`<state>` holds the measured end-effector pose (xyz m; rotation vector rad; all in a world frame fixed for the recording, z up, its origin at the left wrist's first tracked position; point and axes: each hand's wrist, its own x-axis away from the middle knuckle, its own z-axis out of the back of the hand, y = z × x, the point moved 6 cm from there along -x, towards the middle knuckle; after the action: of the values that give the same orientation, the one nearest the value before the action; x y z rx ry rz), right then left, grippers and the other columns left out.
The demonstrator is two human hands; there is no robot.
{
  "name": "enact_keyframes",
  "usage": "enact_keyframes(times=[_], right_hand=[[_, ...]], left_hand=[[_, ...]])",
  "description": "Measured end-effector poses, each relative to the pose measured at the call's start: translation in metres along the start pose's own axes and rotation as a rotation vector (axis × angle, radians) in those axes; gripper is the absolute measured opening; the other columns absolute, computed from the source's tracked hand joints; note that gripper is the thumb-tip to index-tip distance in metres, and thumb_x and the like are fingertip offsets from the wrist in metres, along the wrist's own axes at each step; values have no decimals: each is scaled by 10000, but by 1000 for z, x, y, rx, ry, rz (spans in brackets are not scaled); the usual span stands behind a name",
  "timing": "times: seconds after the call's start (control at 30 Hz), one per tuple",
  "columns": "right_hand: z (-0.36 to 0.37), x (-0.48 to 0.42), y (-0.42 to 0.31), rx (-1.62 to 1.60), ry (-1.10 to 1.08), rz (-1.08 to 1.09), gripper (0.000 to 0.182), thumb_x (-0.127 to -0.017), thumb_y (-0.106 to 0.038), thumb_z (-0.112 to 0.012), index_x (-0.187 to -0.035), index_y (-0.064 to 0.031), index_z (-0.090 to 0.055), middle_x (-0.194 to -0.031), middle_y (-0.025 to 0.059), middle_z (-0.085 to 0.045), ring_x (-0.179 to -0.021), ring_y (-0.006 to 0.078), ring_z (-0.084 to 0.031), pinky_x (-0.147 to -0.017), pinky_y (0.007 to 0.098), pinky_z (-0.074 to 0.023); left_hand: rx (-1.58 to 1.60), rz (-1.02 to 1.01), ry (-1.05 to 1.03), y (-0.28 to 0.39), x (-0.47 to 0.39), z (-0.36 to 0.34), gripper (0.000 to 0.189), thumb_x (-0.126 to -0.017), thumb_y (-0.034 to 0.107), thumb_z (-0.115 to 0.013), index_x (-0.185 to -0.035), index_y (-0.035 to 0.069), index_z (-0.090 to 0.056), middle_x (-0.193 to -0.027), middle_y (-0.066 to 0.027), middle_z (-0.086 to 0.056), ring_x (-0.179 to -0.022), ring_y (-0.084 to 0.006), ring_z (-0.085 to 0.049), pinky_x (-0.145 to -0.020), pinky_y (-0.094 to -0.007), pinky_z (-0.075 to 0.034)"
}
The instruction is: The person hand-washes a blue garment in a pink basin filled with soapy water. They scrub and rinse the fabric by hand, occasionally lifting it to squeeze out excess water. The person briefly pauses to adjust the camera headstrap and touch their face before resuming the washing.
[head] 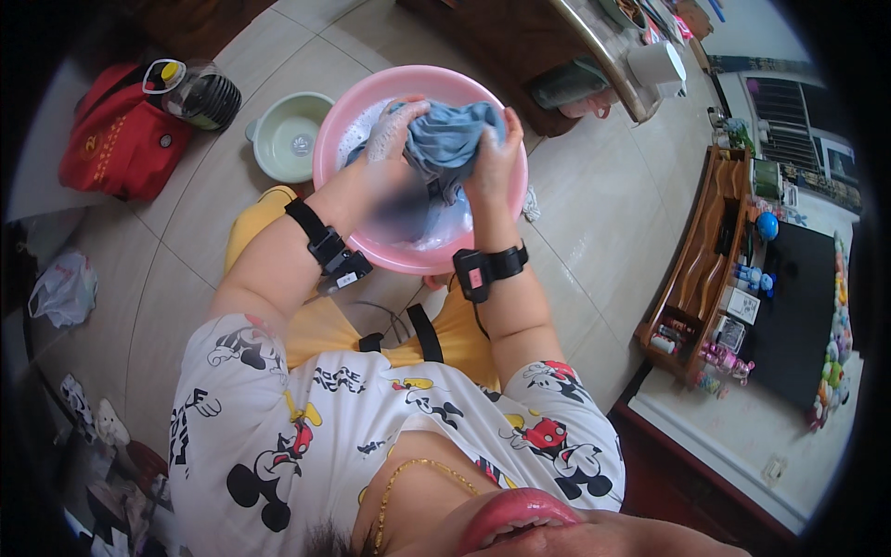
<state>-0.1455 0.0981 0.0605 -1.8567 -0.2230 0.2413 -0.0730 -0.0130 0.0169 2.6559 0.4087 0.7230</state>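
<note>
A blue wet cloth (pixel 452 136) is bunched between my two hands above a pink plastic basin (pixel 333 104). My left hand (pixel 391 132), covered in soap suds, grips its left side. My right hand (pixel 495 154) holds the opposite side, thumb and fingers around the fabric. Below the cloth, the basin contains sudsy water (pixel 456 223) and more wet fabric, partly hidden by my hands and a blurred dark patch. Each of my arms wears a black strap with a small device.
A pale green basin (pixel 278 139) stands on the tiled floor left of the pink one. Beyond it are a red bag (pixel 129 139) and a plastic bottle of dark liquid (pixel 205 97). A table edge (pixel 612 76) juts in at upper right, near a wooden cabinet (pixel 696 257).
</note>
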Motion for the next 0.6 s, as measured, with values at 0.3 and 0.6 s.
enact_keyframes(times=[0.3, 0.6], right_hand=[[-59, 61, -23, 758, -341, 631, 300, -695, -145, -760, -915, -24, -595, -860, 171, -514, -820, 317, -536, -741, 385, -448], [-9, 7, 5, 662, -28, 454, 152, -749, -66, -688, -867, -10, -610, -889, 145, -556, -775, 257, -564, -739, 353, -447]], left_hand=[[-599, -401, -699, -9, -13, 1, 347, -934, 380, -462, -1042, 67, -566, -970, -66, -613, -880, -204, -602, -794, -313, -497], [22, 289, -5, -23, 16, -12, 265, -900, 346, -544, -986, 101, -596, -916, -60, -634, -758, -168, -624, -639, -309, -520]])
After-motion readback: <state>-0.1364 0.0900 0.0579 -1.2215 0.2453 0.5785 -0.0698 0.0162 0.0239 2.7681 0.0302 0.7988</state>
